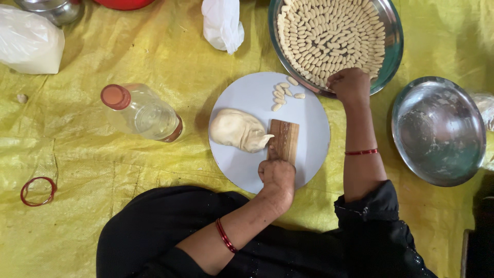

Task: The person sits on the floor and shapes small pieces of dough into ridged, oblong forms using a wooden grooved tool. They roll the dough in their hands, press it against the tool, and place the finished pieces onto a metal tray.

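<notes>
- Yellow sheet (128, 56) covers the ground; everything sits on it, we sit at its near edge.
- Steel tray (392, 46), upper right, holds rows of small shaped dough pieces (329, 33) packed close, filling most of it.
- Empty steel bowl (437, 128) stands to the right, floury inside.
- Round white board (247, 95) lies centre, its far edge tucked just beside the tray's rim.
- Dough lump (237, 129) rests on the board's left half; a thin tail of it stretches toward the ridged wooden paddle (284, 138) beside it.
- Plastic bottle (141, 110) of clear liquid lies left of the board, capped.
- Right hand (350, 85) is curled at the tray's near rim, fingers together; whether a piece sits under them we cannot tell.
- Left hand (277, 175) sits at the paddle's near end, fingers bunched on the surface; a pinch of dough beneath is not visible.
- A few finished pieces (284, 91) wait on the board's far side.
- Our judgement for doing this well: keep pinches even, press firmly and roll along the ridges in one stroke, set pieces down without touching neighbours.
</notes>
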